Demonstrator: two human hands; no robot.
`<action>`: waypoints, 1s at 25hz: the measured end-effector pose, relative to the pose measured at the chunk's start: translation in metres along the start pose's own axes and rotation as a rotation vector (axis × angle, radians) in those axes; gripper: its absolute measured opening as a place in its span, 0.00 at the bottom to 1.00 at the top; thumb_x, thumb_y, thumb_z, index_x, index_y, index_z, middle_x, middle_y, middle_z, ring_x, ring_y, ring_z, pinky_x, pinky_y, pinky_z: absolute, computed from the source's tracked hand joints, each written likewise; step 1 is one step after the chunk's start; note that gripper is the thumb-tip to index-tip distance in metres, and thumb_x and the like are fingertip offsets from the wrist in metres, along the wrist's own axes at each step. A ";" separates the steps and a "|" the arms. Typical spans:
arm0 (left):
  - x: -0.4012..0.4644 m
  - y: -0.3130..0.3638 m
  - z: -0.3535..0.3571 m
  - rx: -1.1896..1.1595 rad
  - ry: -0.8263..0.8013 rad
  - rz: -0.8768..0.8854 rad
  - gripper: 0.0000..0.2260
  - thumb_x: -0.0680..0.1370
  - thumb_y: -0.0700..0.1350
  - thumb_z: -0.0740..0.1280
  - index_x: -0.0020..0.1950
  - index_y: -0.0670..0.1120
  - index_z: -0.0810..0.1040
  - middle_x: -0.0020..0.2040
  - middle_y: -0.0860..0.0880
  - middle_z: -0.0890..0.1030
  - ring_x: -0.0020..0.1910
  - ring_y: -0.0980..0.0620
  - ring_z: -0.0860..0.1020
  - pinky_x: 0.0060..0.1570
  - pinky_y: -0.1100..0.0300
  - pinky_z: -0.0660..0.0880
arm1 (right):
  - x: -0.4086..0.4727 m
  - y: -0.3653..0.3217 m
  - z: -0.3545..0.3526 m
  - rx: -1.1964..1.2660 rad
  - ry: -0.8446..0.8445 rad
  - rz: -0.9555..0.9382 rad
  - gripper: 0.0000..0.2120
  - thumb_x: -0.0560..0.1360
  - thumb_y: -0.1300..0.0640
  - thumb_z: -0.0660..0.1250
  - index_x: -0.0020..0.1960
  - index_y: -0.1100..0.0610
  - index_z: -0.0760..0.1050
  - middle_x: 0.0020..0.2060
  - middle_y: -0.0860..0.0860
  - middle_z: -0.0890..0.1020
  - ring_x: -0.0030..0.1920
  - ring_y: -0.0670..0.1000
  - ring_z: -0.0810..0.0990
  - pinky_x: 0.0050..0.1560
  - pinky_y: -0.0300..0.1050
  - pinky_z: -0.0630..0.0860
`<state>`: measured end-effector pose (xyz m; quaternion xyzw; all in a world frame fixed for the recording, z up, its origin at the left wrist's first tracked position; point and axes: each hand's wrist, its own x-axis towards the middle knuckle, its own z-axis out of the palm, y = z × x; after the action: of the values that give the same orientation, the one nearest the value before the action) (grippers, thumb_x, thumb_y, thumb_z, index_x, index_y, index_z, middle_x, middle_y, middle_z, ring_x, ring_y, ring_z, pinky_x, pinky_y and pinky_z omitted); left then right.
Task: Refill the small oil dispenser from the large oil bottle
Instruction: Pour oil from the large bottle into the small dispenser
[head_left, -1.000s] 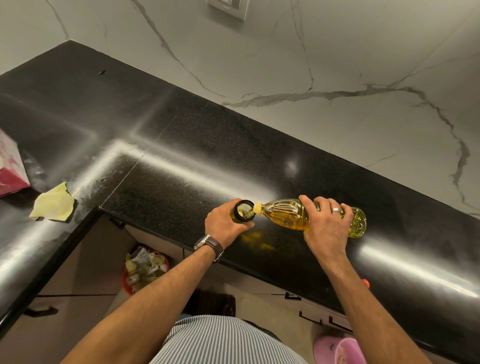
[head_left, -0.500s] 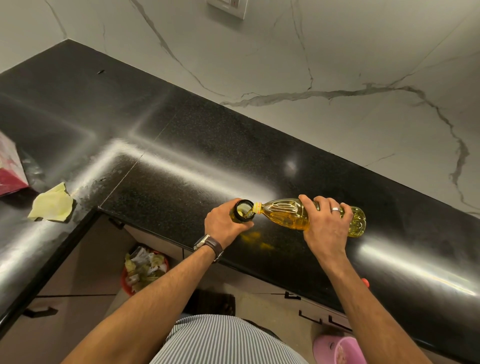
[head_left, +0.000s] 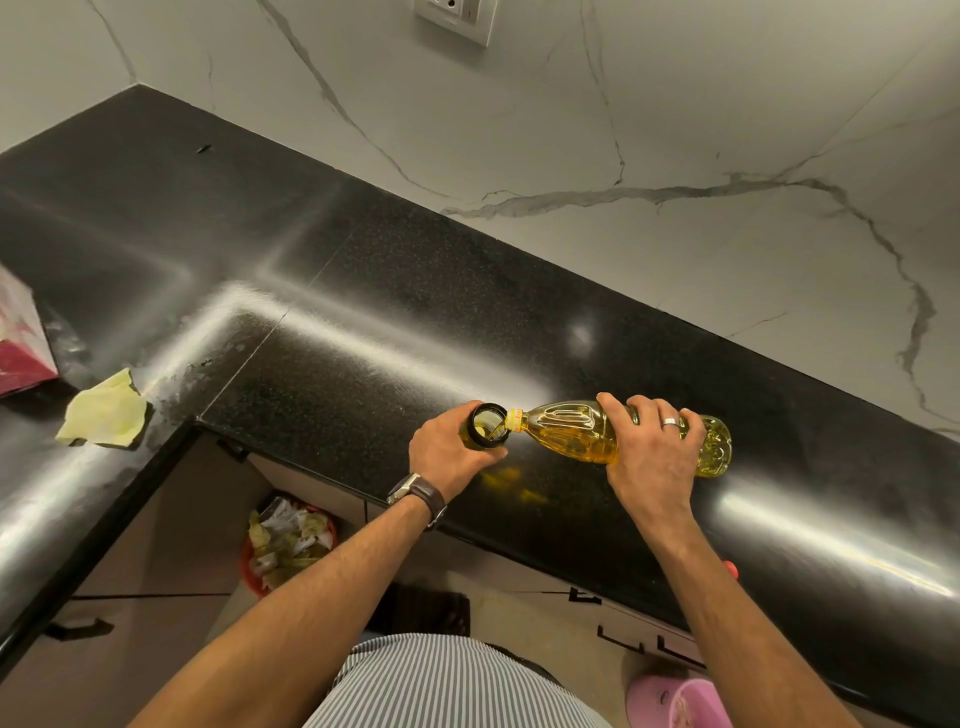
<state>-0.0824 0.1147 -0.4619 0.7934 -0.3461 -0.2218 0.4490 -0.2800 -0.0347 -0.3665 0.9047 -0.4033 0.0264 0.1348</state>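
Right hand (head_left: 652, 457) tips oil bottle (head_left: 571, 430) into dispenser (head_left: 483, 427)

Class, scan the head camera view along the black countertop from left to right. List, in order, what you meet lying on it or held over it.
Pink box → yellow-green cloth → left hand → small oil dispenser → large oil bottle → right hand.

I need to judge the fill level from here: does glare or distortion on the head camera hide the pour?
Head view: bright streaks of glare cross the black countertop, but none lies over the small oil dispenser or the large oil bottle; wide-angle bending warps the counter edges; the dispenser's dark inside leaves the level unreadable.
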 end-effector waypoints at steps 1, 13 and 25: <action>0.000 0.000 0.000 0.001 -0.002 0.000 0.27 0.68 0.58 0.81 0.66 0.56 0.80 0.57 0.56 0.85 0.58 0.55 0.81 0.60 0.52 0.80 | 0.000 0.000 0.000 -0.001 -0.002 0.000 0.39 0.66 0.53 0.83 0.73 0.46 0.72 0.64 0.56 0.80 0.67 0.60 0.76 0.68 0.66 0.66; -0.001 0.004 -0.003 -0.023 -0.006 0.016 0.24 0.68 0.55 0.82 0.62 0.57 0.82 0.50 0.63 0.82 0.52 0.60 0.79 0.53 0.66 0.74 | -0.001 -0.001 -0.003 -0.001 -0.012 0.006 0.39 0.65 0.55 0.83 0.73 0.47 0.73 0.63 0.56 0.80 0.66 0.60 0.76 0.68 0.66 0.66; 0.000 0.004 -0.001 -0.035 -0.026 0.010 0.25 0.67 0.52 0.83 0.63 0.59 0.81 0.50 0.65 0.81 0.53 0.62 0.79 0.54 0.65 0.75 | -0.001 -0.001 -0.004 0.011 -0.027 0.024 0.36 0.67 0.55 0.82 0.72 0.46 0.74 0.62 0.56 0.81 0.65 0.61 0.77 0.68 0.66 0.67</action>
<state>-0.0829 0.1143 -0.4580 0.7807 -0.3517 -0.2360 0.4595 -0.2794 -0.0323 -0.3631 0.9008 -0.4157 0.0181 0.1239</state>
